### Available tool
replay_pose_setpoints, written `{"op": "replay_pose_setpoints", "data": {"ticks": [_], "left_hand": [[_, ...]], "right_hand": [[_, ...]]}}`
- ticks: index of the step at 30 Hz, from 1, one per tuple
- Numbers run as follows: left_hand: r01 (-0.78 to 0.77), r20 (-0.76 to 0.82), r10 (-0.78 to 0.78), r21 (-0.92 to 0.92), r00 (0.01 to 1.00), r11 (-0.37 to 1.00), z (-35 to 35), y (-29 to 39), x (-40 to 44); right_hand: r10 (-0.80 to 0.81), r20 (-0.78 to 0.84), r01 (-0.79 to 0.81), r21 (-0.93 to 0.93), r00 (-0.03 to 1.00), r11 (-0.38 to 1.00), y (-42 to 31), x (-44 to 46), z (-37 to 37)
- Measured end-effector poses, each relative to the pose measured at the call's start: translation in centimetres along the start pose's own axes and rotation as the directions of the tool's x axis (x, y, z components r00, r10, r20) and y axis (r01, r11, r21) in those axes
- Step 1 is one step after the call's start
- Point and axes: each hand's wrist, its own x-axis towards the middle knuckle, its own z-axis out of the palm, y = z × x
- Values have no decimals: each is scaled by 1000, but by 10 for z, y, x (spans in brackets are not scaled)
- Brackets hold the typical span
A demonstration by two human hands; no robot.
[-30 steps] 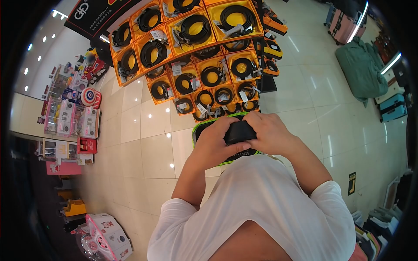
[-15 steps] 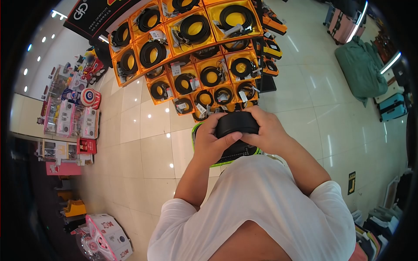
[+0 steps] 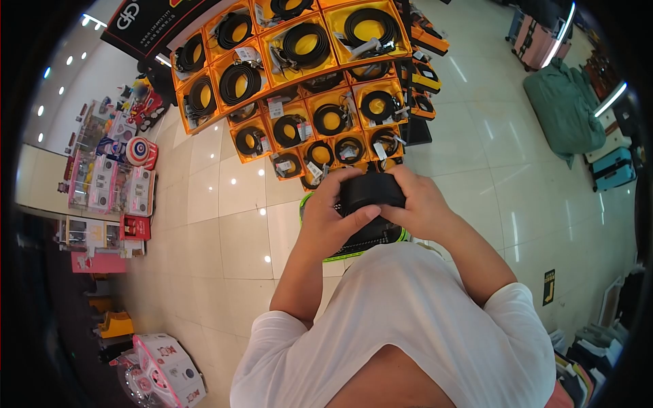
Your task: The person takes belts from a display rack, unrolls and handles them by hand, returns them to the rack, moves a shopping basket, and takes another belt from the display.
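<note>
A black belt [image 3: 372, 191], wound into a coil, is held between my two hands in front of my chest. My left hand [image 3: 331, 212] wraps the coil's left side, its thumb lying across the near face. On the other side, my right hand [image 3: 416, 202] grips the coil with its fingers over the top and far edge. Beneath the hands is a black mesh basket [image 3: 367, 239] with a bright green rim, partly hidden by my hands and shirt. The belt's buckle, if there is one, does not show.
A tiered rack of orange boxes [image 3: 299, 85] with coiled belts stands ahead. Claw machines [image 3: 105, 180] line the left, and a white-pink machine [image 3: 163, 370] sits at lower left. On the right are suitcases [image 3: 612, 168] and a green covered bundle [image 3: 561, 112]. Tiled floor [image 3: 238, 251] lies between.
The coil has tipped and risen slightly in my hands, and my fingers have shifted upward a little. The surroundings look the same.
</note>
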Motion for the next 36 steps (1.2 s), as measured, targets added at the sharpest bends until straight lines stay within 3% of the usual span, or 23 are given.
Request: {"op": "replay_pose_setpoints", "data": {"ticks": [2, 3, 5, 8, 15, 17, 20, 26, 33, 35, 36], "left_hand": [[-124, 46, 115, 360, 992, 925, -4, 6, 1], [-124, 46, 116, 360, 992, 925, -3, 10, 2], [-128, 161, 45, 553, 986, 823, -1, 16, 4], [-55, 158, -44, 571, 987, 819, 0, 17, 4], [-42, 117, -20, 505, 993, 862, 3, 9, 0], [-32, 55, 15, 313, 998, 949, 2, 0, -1], [-8, -23, 12, 191, 1000, 981, 4, -2, -3], [16, -25, -13, 129, 1000, 992, 4, -5, -3], [39, 79, -55, 192, 995, 981, -1, -3, 2], [-159, 113, 124, 385, 986, 909, 1, 1, 2], [-159, 113, 124, 385, 986, 909, 2, 6, 2]], "right_hand": [[-93, 47, 98, -123, 995, 988, 1, 0, 0], [-93, 47, 98, -123, 995, 987, 1, 0, 0], [-142, 96, 159, -209, 985, 965, 2, -2, 0], [-151, 112, 174, -238, 982, 956, 6, -3, 2], [-140, 87, 154, -180, 986, 972, 1, -4, -2], [-44, 55, 47, -40, 997, 998, -3, -5, -2], [-29, 38, 28, 25, 999, 999, -6, -5, -3], [-4, 76, 1, 51, 997, 999, -7, -3, -5], [52, 100, -54, 12, 994, 998, -2, -3, -5], [-48, 111, 61, -113, 993, 992, 3, -3, -4], [-49, 111, 61, -113, 993, 992, 5, -3, -3]]}}
